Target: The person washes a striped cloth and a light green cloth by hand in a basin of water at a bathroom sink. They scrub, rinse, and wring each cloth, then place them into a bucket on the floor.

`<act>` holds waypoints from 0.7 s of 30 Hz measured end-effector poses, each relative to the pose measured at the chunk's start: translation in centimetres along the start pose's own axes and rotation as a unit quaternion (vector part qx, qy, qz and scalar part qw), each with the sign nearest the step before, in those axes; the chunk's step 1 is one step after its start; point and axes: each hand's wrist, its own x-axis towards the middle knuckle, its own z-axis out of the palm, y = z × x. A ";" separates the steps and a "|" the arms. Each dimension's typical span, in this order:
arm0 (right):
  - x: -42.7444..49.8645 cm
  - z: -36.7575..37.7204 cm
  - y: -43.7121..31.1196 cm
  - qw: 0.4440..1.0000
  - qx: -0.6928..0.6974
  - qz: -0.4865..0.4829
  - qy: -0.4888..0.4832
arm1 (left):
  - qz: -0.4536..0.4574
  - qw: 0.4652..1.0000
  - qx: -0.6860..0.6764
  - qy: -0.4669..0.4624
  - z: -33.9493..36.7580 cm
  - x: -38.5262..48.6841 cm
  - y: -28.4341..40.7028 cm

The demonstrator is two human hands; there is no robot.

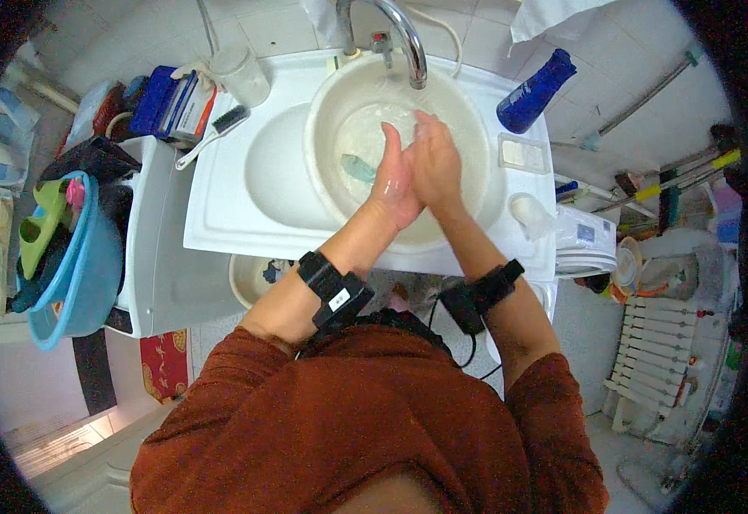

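My left hand point(394, 178) and my right hand point(438, 160) are pressed together over a round cream basin point(321, 183) that stands in the white sink. Wet skin glistens on the left hand, whose thumb points up and away. The right hand lies against it with its fingers extended, partly covering the left fingers. I see nothing held in either hand, though the surfaces between the palms are hidden. A pale green piece point(358, 168), its material unclear, lies in the basin left of my hands. Above them curves a chrome faucet point(418, 64); whether water runs is unclear.
Left of the basin are a scrub brush point(216, 135), a clear plastic cup point(240, 74) and stacked blue tubs point(72, 263). At the right stand a blue bottle point(534, 93), a soap dish point(523, 154) and a crumpled white item point(531, 216). Another basin point(245, 283) sits below.
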 end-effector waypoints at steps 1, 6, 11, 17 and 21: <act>-0.2 0.2 0.4 0.992 0.095 0.082 0.033 | 0.001 1.000 0.016 0.002 0.0 0.1 0.0; 1.7 -2.3 2.6 0.687 0.612 0.388 0.055 | 0.045 0.992 0.004 0.116 -1.0 0.8 0.7; 0.3 -1.8 0.4 0.905 0.369 0.211 -0.028 | 0.034 0.984 0.001 0.174 -3.0 2.0 0.4; -0.9 1.3 -2.1 0.955 0.182 0.234 -0.023 | 0.100 0.944 0.258 0.180 -5.4 2.7 -1.3; -0.5 0.3 -3.3 0.993 0.079 0.085 0.013 | 0.294 0.901 0.314 0.056 -5.4 3.1 -1.0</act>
